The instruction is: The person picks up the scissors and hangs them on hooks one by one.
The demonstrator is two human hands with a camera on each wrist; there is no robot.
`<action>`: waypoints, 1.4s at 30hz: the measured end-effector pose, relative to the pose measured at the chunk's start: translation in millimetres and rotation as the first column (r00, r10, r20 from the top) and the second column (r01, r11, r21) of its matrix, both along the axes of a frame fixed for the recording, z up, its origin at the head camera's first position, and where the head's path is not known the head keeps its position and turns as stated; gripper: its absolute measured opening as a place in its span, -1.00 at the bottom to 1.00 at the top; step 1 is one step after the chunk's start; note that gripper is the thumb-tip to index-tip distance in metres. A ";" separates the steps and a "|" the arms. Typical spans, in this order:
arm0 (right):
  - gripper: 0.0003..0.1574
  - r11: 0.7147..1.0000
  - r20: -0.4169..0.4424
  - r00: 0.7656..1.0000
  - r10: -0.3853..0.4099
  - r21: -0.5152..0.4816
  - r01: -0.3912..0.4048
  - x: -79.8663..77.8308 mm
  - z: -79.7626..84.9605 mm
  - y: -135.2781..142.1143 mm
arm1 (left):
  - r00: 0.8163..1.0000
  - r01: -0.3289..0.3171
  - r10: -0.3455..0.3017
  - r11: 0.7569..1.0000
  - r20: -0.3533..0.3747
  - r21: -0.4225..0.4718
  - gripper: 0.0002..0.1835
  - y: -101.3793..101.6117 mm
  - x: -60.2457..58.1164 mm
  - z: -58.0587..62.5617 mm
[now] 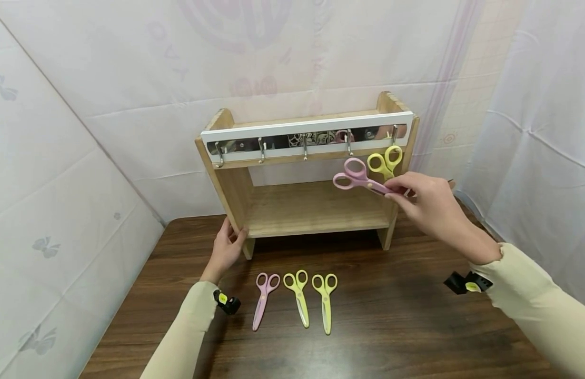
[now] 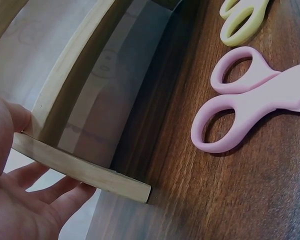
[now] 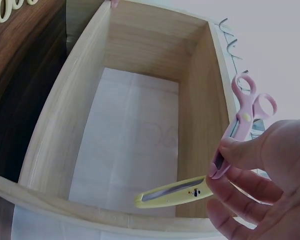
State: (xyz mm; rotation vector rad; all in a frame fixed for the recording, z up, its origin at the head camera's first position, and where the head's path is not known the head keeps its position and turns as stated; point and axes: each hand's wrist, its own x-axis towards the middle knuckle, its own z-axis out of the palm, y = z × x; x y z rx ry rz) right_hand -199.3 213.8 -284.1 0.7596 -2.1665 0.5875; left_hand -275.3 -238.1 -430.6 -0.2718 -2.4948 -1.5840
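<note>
My right hand (image 1: 427,202) pinches a pair of pink scissors (image 1: 356,176) by the blade end, thumb against fingers, with the handle loops pointing up and left. Just behind, yellow scissors (image 1: 387,160) hang at the rightmost hook of the hook rail (image 1: 278,131); in the right wrist view their yellow blade (image 3: 175,195) points away below my fingers. My left hand (image 1: 228,247) grips the lower left side panel of the wooden shelf (image 1: 316,208), thumb on the inner side and fingers outside. The pink scissors' loops are close to the fourth hook (image 1: 349,142).
On the dark wooden table (image 1: 392,305), in front of the shelf, lie another pair of pink scissors (image 1: 264,300) and two yellow pairs, the middle scissors (image 1: 299,300) and the right scissors (image 1: 325,305). A patterned white curtain (image 1: 131,79) stands behind.
</note>
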 end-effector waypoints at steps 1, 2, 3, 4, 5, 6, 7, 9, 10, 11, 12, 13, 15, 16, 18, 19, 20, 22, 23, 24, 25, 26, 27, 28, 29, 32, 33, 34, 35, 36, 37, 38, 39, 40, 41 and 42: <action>-0.76 1.000 0.003 1.000 -0.002 -0.009 0.002 -0.3 0.1 -1.1 | 1.000 0.002 -0.002 1.000 0.002 0.005 -0.37 0.7 0.9 1.1; -0.76 1.000 0.005 1.000 -0.005 -0.015 0.005 -0.5 0.1 -2.1 | 1.000 0.005 -0.005 1.000 0.005 0.007 -0.37 1.5 2.2 3.0; -0.76 1.000 0.008 1.000 -0.009 -0.022 0.010 -0.7 0.2 -2.9 | 1.000 0.009 -0.009 1.000 0.005 0.006 -0.37 3.2 5.5 7.2; -0.77 0.999 0.011 1.000 -0.015 -0.028 0.015 -0.7 0.2 -3.6 | 1.000 0.014 -0.014 1.000 0.007 0.007 -0.37 4.8 8.6 11.5; -0.77 0.999 0.016 1.000 -0.021 -0.033 0.022 -0.9 0.2 -4.2 | 1.000 0.018 -0.018 1.000 0.010 0.006 -0.37 6.3 11.6 15.6; -0.78 0.999 0.021 0.999 -0.026 -0.038 0.027 -1.0 0.2 -4.8 | 1.000 0.021 -0.021 1.000 0.013 0.003 -0.37 7.9 14.8 20.1; -0.78 0.999 0.029 0.999 -0.030 -0.044 0.032 -1.1 0.2 -5.2 | 1.000 0.022 -0.022 1.000 0.015 -0.005 -0.37 9.4 18.2 24.5; -0.79 0.998 0.044 0.998 -0.037 -0.052 0.040 -1.4 0.2 -6.0 | 1.000 0.024 -0.024 1.000 0.015 -0.019 -0.37 12.1 24.1 32.5; -0.80 0.998 0.054 0.998 -0.039 -0.056 0.042 -1.4 0.2 -6.5 | 1.000 0.022 -0.022 1.000 0.017 -0.021 -0.37 12.6 25.1 33.9; -0.80 0.997 0.065 0.997 -0.041 -0.061 0.045 -1.4 0.0 -6.8 | 1.000 0.021 -0.020 0.999 0.017 -0.024 -0.37 13.1 26.2 35.3; -0.81 0.997 0.077 0.996 -0.043 -0.066 0.049 -1.4 -0.2 -7.1 | 1.000 0.020 -0.020 0.999 0.015 -0.026 -0.37 13.7 27.4 36.8; -0.82 0.996 0.090 0.995 -0.046 -0.070 0.052 -1.2 -0.7 -7.3 | 1.000 0.019 -0.019 0.999 0.015 -0.027 -0.37 14.0 28.3 37.5; -0.83 0.995 0.111 0.993 -0.051 -0.076 0.060 -0.9 -1.7 -7.6 | 1.000 0.018 -0.018 1.000 0.014 -0.025 -0.37 14.3 28.9 37.6; -0.83 0.995 0.119 0.991 -0.054 -0.078 0.064 -0.7 -2.3 -7.8 | 1.000 0.018 -0.018 1.000 0.015 -0.025 -0.37 14.2 28.8 37.2; -0.84 0.994 0.129 0.990 -0.058 -0.080 0.069 -0.8 -3.3 -7.9 | 1.000 0.019 -0.019 1.000 0.018 -0.023 -0.37 13.8 28.4 36.1; -0.84 0.994 0.131 0.990 -0.060 -0.081 0.071 -0.9 -3.6 -8.1 | 1.000 0.021 -0.020 1.000 0.021 -0.022 -0.37 13.6 28.1 35.5; -0.84 0.994 0.131 0.989 -0.062 -0.082 0.073 -1.0 -3.8 -8.3 | 1.000 0.022 -0.022 1.000 0.022 -0.021 -0.37 13.4 27.9 35.0; -0.84 0.994 0.131 0.989 -0.063 -0.085 0.075 -1.5 -4.3 -8.6 | 0.999 0.025 -0.025 0.999 0.026 -0.019 -0.37 13.1 27.6 34.3; -0.85 0.994 0.131 0.989 -0.063 -0.086 0.074 -1.8 -4.5 -8.8 | 0.999 0.027 -0.026 0.999 0.027 -0.018 -0.36 13.1 27.5 34.2; -0.85 0.993 0.132 0.989 -0.062 -0.089 0.074 -1.9 -4.6 -9.0 | 0.999 0.028 -0.027 0.999 0.029 -0.017 -0.36 13.1 27.4 34.2; -0.85 0.993 0.135 0.989 -0.060 -0.090 0.073 -2.1 -4.8 -9.2 | 0.999 0.028 -0.027 1.000 0.029 -0.014 -0.36 13.1 27.4 34.2; -0.85 0.993 0.137 0.989 -0.060 -0.091 0.073 -2.3 -5.1 -9.3 | 0.999 0.028 -0.027 1.000 0.029 -0.013 -0.36 13.1 27.3 34.2; -0.85 0.993 0.140 0.988 -0.058 -0.091 0.072 -2.6 -5.5 -9.3 | 0.999 0.028 -0.028 1.000 0.030 -0.011 -0.36 13.0 27.2 34.2; -0.85 0.993 0.143 0.988 -0.059 -0.091 0.072 -2.7 -6.0 -9.1 | 0.999 0.029 -0.029 1.000 0.031 -0.008 -0.36 13.0 27.2 34.0; -0.85 0.993 0.146 0.988 -0.056 -0.092 0.070 -2.8 -6.7 -8.9 | 0.999 0.030 -0.030 1.000 0.034 -0.004 -0.35 13.1 27.3 33.9; -0.85 0.993 0.151 0.987 -0.046 -0.099 0.061 -4.5 -9.2 -8.5 | 0.999 0.030 -0.030 1.000 0.041 0.002 -0.35 13.2 27.2 34.1; -0.85 0.993 0.155 0.987 -0.040 -0.106 0.056 -5.2 -10.1 -8.7 | 0.999 0.028 -0.028 1.000 0.042 0.002 -0.35 13.3 27.3 34.3; -0.85 0.993 0.161 0.986 -0.034 -0.110 0.052 -5.8 -10.9 -9.2 | 0.999 0.027 -0.027 1.000 0.042 0.002 -0.35 13.2 27.2 34.4; -0.86 0.992 0.168 0.985 -0.029 -0.113 0.048 -6.4 -11.6 -10.0 | 0.999 0.026 -0.026 1.000 0.042 0.002 -0.35 13.2 27.2 34.7; -0.87 0.992 0.177 0.984 -0.027 -0.116 0.048 -6.7 -12.4 -10.9 | 0.999 0.025 -0.025 1.000 0.041 0.001 -0.35 13.0 27.0 34.7; -0.87 0.992 0.187 0.982 -0.026 -0.118 0.049 -7.0 -13.1 -11.8 | 0.999 0.025 -0.025 1.000 0.041 0.001 -0.35 12.9 27.1 34.7; -0.88 0.992 0.198 0.980 -0.025 -0.120 0.050 -7.1 -14.0 -12.8 | 0.999 0.027 -0.027 1.000 0.042 0.002 -0.35 12.8 27.1 34.5; -0.88 0.992 0.207 0.978 -0.026 -0.118 0.051 -7.7 -15.4 -13.5 | 0.999 0.029 -0.029 1.000 0.044 0.002 -0.35 12.6 27.2 34.3; -0.89 0.992 0.215 0.976 -0.028 -0.115 0.054 -8.0 -16.5 -14.5 | 0.999 0.031 -0.031 1.000 0.045 0.003 -0.35 12.5 27.2 34.1; -0.90 0.992 0.221 0.975 -0.030 -0.116 0.057 -8.3 -17.6 -15.4 | 0.998 0.032 -0.032 0.999 0.045 0.004 -0.35 12.5 27.1 34.0; -0.91 0.991 0.228 0.973 -0.031 -0.119 0.059 -8.6 -18.8 -16.3 | 0.998 0.033 -0.033 0.999 0.044 0.004 -0.35 12.5 27.1 34.1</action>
